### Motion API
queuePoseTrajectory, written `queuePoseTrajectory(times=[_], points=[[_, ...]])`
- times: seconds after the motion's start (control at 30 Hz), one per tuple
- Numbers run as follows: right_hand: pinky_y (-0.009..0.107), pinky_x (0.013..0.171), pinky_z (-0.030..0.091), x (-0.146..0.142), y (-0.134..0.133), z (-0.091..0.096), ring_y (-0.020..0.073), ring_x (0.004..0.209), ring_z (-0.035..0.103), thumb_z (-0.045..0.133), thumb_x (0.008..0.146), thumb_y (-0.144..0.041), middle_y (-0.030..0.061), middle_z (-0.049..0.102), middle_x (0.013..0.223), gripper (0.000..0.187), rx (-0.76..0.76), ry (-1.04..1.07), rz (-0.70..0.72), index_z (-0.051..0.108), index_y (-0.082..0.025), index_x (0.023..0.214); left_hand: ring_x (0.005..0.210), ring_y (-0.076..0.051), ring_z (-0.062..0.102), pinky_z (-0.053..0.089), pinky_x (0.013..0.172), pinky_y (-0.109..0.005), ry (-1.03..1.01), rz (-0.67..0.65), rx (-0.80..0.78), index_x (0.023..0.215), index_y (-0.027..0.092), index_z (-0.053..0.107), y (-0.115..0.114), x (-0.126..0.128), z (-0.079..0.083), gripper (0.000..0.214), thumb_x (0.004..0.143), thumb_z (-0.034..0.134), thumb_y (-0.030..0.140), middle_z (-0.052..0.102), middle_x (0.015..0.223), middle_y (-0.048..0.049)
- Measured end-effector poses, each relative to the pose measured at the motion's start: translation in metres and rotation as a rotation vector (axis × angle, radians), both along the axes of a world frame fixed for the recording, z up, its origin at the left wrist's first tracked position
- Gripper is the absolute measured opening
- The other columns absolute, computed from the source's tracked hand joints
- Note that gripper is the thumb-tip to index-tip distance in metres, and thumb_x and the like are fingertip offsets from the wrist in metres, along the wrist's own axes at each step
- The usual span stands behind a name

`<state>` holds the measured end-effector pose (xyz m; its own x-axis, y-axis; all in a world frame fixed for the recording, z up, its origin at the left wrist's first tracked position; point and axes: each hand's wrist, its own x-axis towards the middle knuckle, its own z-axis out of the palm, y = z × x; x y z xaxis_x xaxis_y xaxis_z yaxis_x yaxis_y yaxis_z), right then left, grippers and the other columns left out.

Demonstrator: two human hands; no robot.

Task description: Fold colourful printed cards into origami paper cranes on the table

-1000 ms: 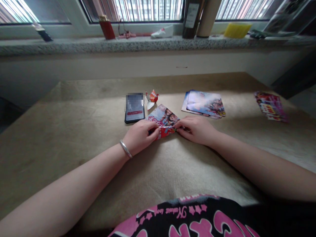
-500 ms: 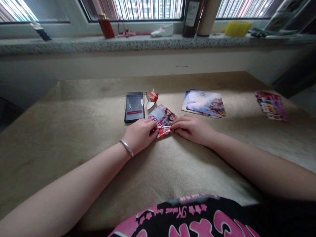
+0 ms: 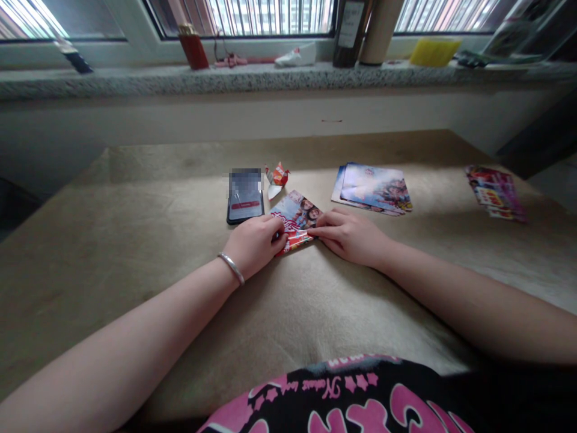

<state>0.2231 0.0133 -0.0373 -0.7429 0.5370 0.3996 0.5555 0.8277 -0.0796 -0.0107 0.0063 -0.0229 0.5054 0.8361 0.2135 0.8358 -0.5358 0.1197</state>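
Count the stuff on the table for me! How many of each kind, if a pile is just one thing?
Phone: 1
Folded paper figure: 1
Partly folded paper, under the left hand and right hand: 1
Piles of printed paper, one mostly blue, one red and pink: 2
Total: 5

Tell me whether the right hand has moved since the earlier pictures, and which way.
Yes. Judged against the phone, the right hand has shifted left, toward the left hand, its fingers now farther along the folded paper.
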Motion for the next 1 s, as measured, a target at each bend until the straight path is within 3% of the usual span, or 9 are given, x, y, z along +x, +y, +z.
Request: queuePoseTrajectory(times=[0.13, 0.3, 0.6, 1.0], points=[[0.034, 0.077, 0.049, 0.0, -0.001, 0.001, 0.0205, 0.091, 0.057, 0.046, 0.09, -0.021, 0.0096, 0.067, 0.1, 0.03, -0.005, -0.019, -0.021, 0.069, -0.02, 0.109, 0.07, -0.014, 0.057, 0.043, 0.061, -0.024, -0.082, -0.003, -0.004, 0.088, 0.017, 0.063, -0.001, -0.001, 0.0, 0.013, 0.083, 0.056, 0.026, 0.063, 0.083, -0.0033], [0.033, 0.078, 0.048, -0.001, -0.001, -0.001, 0.0204, 0.092, 0.057, 0.046, 0.09, -0.023, 0.0087, 0.067, 0.103, 0.029, 0.006, -0.036, -0.045, 0.069, -0.021, 0.109, 0.071, -0.013, 0.056, 0.045, 0.065, -0.025, -0.099, -0.109, 0.013, 0.08, 0.017, 0.068, -0.002, -0.006, 0.0, 0.023, 0.088, 0.05, 0.028, 0.061, 0.083, -0.0049], [0.033, 0.075, 0.049, -0.002, -0.001, 0.0, 0.0206, 0.089, 0.059, 0.045, 0.09, -0.022, 0.0102, 0.067, 0.098, 0.03, 0.012, -0.025, -0.037, 0.068, -0.019, 0.11, 0.072, -0.013, 0.056, 0.044, 0.062, -0.024, 0.059, -0.198, 0.165, 0.086, 0.022, 0.072, -0.009, -0.013, 0.003, 0.026, 0.09, 0.047, 0.029, 0.062, 0.091, -0.0048], [0.031, 0.074, 0.047, 0.0, -0.001, 0.0, 0.0186, 0.086, 0.058, 0.049, 0.09, -0.025, 0.0082, 0.069, 0.096, 0.025, -0.004, 0.011, -0.037, 0.071, -0.021, 0.101, 0.078, -0.018, 0.055, 0.044, 0.064, -0.029, 0.214, -0.192, 0.166, 0.087, 0.019, 0.069, -0.018, -0.008, 0.009, 0.032, 0.093, 0.04, 0.031, 0.062, 0.084, -0.0056]])
